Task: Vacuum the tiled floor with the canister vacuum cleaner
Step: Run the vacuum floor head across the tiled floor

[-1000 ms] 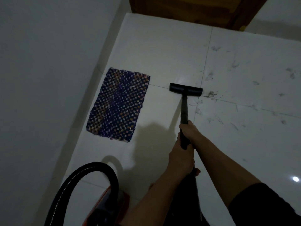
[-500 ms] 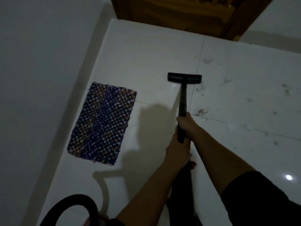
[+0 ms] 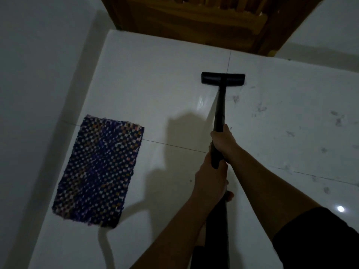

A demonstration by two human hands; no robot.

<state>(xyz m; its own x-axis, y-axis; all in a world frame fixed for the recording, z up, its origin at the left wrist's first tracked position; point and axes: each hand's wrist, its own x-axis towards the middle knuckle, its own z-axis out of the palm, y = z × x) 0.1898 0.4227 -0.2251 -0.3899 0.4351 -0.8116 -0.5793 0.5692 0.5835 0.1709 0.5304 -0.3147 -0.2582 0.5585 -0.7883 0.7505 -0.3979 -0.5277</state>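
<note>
Pushed nozzle (image 3: 223, 79) farther along tiled floor (image 3: 155, 84), now near far edge by door (image 3: 204, 20). Gripping wand (image 3: 220, 107) with fingers of left hand (image 3: 209, 179) and right hand (image 3: 223, 141). Leaves specks (image 3: 338, 119) toward right edge uncleaned.

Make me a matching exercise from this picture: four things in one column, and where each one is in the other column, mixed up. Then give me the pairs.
Things
1. black T-shaped vacuum floor nozzle
2. blue and purple woven rectangular mat
3. brown wooden door
4. grey dirt smudges

Places
A. top of the view, past the white tiled floor
B. scattered on the right-hand tiles
C. near the left wall
D. across a tile seam, at the end of the black wand

Pairs: 1-D, 2-C, 3-A, 4-B
</note>
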